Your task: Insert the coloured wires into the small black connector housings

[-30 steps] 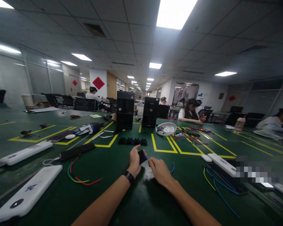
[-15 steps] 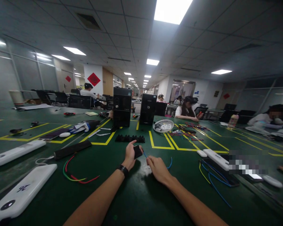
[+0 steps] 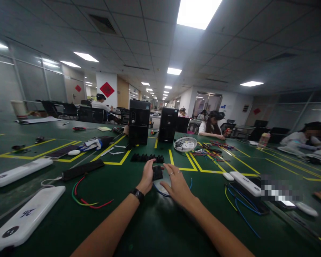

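My left hand (image 3: 148, 177), wearing a dark wristband, grips a small black block (image 3: 157, 173) over the middle of the table. My right hand (image 3: 177, 184) is just right of the block, its fingers spread apart and its thumb stretched toward the left hand. A blue wire (image 3: 160, 192) curves below the block and passes behind my right hand, showing again on its far side. Whether the wire is joined to the block cannot be made out. Just beyond my hands lies a row of similar black parts (image 3: 147, 157).
Two black computer-like towers (image 3: 139, 123) stand beyond. A white basket (image 3: 186, 144) and loose coloured wires (image 3: 214, 151) lie to their right. Red and green wires (image 3: 80, 198), a black pouch (image 3: 82, 170) and white devices (image 3: 29, 217) are at left. More blue wires (image 3: 242, 205) lie right.
My right hand has let go of the blue wire and opened its fingers. The wire now hangs in a curve below the black block, which my left hand still holds.
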### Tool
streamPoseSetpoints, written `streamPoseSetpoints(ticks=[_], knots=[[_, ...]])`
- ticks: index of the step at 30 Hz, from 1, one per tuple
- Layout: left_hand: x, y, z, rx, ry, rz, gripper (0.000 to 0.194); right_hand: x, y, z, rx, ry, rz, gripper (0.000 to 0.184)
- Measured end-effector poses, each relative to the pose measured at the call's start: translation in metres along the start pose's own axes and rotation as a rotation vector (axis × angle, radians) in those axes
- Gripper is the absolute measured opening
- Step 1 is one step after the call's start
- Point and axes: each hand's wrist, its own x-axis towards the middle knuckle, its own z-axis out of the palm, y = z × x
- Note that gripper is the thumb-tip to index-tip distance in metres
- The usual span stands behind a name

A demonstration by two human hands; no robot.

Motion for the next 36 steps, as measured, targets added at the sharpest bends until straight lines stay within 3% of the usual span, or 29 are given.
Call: streamPoseSetpoints(ticks=[3, 5, 8, 11, 14, 16, 22, 28, 36], knots=[[-0.01, -0.012, 0.018, 0.076, -0.05, -0.104, 0.039, 0.007, 0.013, -0.01, 0.085, -0.054, -0.106, 0.062], [-0.011, -0.011, 0.022, 0.179, -0.079, -0.137, 0.043, 0.009, 0.032, -0.013, 0.109, -0.092, -0.081, 0.051], [-0.016, 0.002, 0.017, 0.505, -0.19, 0.093, 0.038, 0.012, 0.077, -0.013, 0.084, -0.145, 0.065, 0.043], [-0.032, 0.014, 0.007, 0.935, -0.555, 0.379, 0.028, 0.02, 0.124, -0.004, 0.06, -0.208, 0.21, 0.041], [-0.048, 0.018, 0.004, 1.233, -0.908, 0.379, 0.029, 0.035, 0.156, 0.011, 0.088, -0.217, 0.243, 0.037], [-0.052, 0.018, 0.006, 1.351, -0.999, 0.337, 0.03, 0.047, 0.167, 0.025, 0.112, -0.197, 0.232, 0.037], [-0.028, 0.025, 0.002, 1.555, -1.149, 0.359, 0.009, 0.074, 0.184, 0.064, 0.181, -0.11, 0.209, 0.045], [0.007, 0.066, -0.038, 1.67, -1.333, 0.473, 0.017, 0.087, 0.198, 0.085, 0.241, -0.084, 0.185, 0.047], [0.033, 0.112, -0.113, 1.723, -1.206, 0.232, 0.025, 0.095, 0.2, 0.092, 0.282, -0.071, 0.179, 0.053]])
